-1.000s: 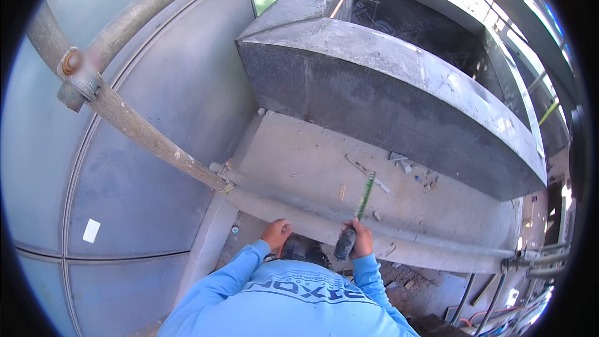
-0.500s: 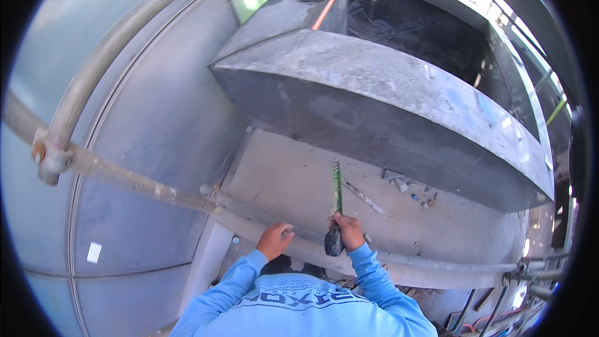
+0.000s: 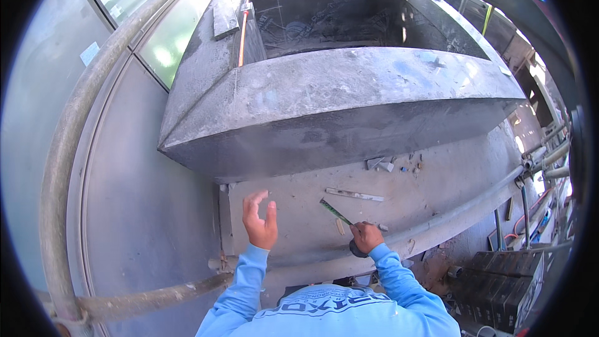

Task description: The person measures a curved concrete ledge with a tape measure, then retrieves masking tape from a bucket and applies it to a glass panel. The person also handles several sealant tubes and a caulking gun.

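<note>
Tape measure (image 3: 337, 213), blade out over the dusty ledge (image 3: 437, 181), is clenched in the right hand (image 3: 367, 237); left hand (image 3: 260, 219) hovers open, empty. Unsupported, the blade could buckle or slip.

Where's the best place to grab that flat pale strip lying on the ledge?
Probably pinch the pale strip near its middle, across its narrow width, from above. It lies flat and free on the ledge, just beyond the right hand holding the green tool.

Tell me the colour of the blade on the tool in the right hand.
Green, on the tool in the right hand; head view.
</note>
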`<state>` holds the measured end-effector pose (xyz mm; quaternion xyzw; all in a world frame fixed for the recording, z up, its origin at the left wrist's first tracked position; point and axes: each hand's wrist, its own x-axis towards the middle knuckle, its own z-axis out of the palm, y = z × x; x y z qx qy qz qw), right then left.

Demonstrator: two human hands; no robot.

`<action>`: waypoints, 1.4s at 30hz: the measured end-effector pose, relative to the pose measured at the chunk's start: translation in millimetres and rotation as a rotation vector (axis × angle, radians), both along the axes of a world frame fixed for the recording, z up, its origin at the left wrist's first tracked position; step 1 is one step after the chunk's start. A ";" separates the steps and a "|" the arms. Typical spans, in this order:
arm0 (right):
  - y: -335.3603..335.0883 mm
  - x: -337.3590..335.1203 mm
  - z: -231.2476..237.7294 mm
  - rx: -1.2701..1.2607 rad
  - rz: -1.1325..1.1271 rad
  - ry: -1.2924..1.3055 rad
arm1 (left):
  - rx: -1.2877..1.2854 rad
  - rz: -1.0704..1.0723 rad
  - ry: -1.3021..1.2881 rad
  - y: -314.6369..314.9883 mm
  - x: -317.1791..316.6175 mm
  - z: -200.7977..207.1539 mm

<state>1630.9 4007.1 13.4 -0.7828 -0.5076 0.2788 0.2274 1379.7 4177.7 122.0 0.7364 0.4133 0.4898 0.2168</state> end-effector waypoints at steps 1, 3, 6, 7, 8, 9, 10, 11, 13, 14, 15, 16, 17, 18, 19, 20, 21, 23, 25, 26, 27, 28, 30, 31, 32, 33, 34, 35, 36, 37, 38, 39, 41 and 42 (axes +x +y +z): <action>-3.3 -3.4 1.3 -0.021 -0.050 -0.020 | 0.040 -0.006 -0.003 12.0 -1.7 9.9; -6.0 -18.8 3.9 -0.045 -0.121 -0.032 | 0.099 -0.012 -0.019 30.9 -10.1 22.8; 0.5 -32.7 -0.9 -0.062 -0.133 -0.042 | 0.138 0.000 -0.057 48.7 -25.3 32.9; 5.4 -36.3 -6.1 -0.066 -0.119 -0.039 | 0.139 0.013 -0.074 51.4 -30.1 34.7; 12.3 -37.4 -10.9 -0.082 -0.098 -0.058 | 0.140 0.029 -0.090 53.9 -34.5 36.9; 18.6 -38.1 -17.5 -0.102 -0.069 -0.076 | 0.151 0.029 -0.071 53.8 -39.4 39.2; 26.5 -39.5 -23.4 -0.122 -0.037 -0.095 | 0.161 0.032 -0.052 53.8 -43.2 43.1; 36.2 -41.3 -29.2 -0.136 -0.011 -0.091 | 0.172 0.037 -0.032 53.9 -47.9 46.1; 52.8 -40.4 -38.5 -0.176 0.050 -0.093 | 0.154 0.055 -0.023 52.7 -56.1 45.4; 58.8 -40.3 -41.7 -0.176 0.076 -0.101 | 0.147 0.064 -0.023 51.2 -59.4 43.8; 63.8 -42.6 -43.8 -0.175 0.098 -0.106 | 0.137 0.084 -0.022 48.0 -62.6 41.3; 68.3 -44.4 -45.1 -0.174 0.119 -0.111 | 0.128 0.103 -0.021 43.9 -65.3 38.5; 73.2 -44.7 -45.4 -0.174 0.151 -0.107 | 0.119 0.121 -0.021 39.8 -67.8 35.7; 76.4 -45.3 -43.0 -0.180 0.175 -0.103 | 0.088 0.135 -0.028 34.6 -70.0 30.7; 80.3 -45.9 -41.2 -0.186 0.195 -0.098 | 0.057 0.147 -0.035 29.4 -72.0 24.8; 84.5 -47.1 -40.4 -0.190 0.207 -0.102 | 0.026 0.156 -0.042 24.7 -73.4 19.5; 86.0 -48.5 -39.0 -0.197 0.210 -0.102 | 0.005 0.170 -0.046 18.9 -73.2 15.7; 89.3 -52.7 -39.1 -0.226 0.230 -0.108 | -0.050 0.192 -0.047 9.1 -75.5 4.5; 87.9 -53.0 -40.6 -0.265 0.252 -0.112 | -0.085 0.190 -0.013 1.2 -75.3 -1.2; 84.1 -53.5 -46.0 -0.272 0.223 -0.117 | -0.104 0.186 0.003 -2.5 -75.5 -3.2; 85.1 -53.2 -52.4 -0.267 0.200 -0.124 | -0.106 0.176 0.023 -4.0 -75.2 -4.2; 81.1 -54.0 -57.3 -0.261 0.175 -0.131 | -0.109 0.164 0.042 -6.2 -74.9 -5.0; 69.0 -57.7 -57.3 -0.177 0.074 -0.095 | -0.096 0.152 0.058 -8.5 -71.4 -5.2; 65.4 -58.6 -55.4 -0.126 0.023 -0.078 | -0.082 0.151 0.055 -8.5 -69.1 -3.9; 60.3 -58.1 -55.7 -0.079 -0.013 -0.117 | -0.069 0.146 0.053 -8.9 -66.6 -2.2; 60.5 -57.9 -52.7 -0.025 -0.047 -0.162 | -0.043 0.151 0.036 -6.8 -65.9 2.5; 60.9 -57.6 -49.7 0.028 -0.084 -0.206 | -0.018 0.152 0.018 -5.0 -64.9 8.5; 61.3 -58.1 -46.4 0.142 -0.057 -0.207 | 0.007 0.151 0.002 -2.5 -63.4 15.6; 65.1 -56.9 -34.0 0.262 -0.039 -0.220 | 0.063 0.139 0.014 4.7 -59.9 25.0; 72.4 -55.9 -12.8 0.384 -0.013 -0.236 | 0.120 0.133 0.024 13.7 -57.9 35.9; 80.9 -49.3 10.8 0.536 0.041 -0.255 | 0.177 0.128 0.034 24.3 -55.9 48.7; 95.9 -39.5 52.6 0.685 0.098 -0.278 | 0.295 0.120 0.040 41.0 -51.3 63.5; 132.0 -15.0 121.6 0.994 0.176 -0.365 | 0.482 0.114 0.049 83.0 -37.4 99.5; 156.7 3.2 148.0 1.158 0.203 -0.437 | 0.554 0.120 0.044 106.5 -27.7 115.6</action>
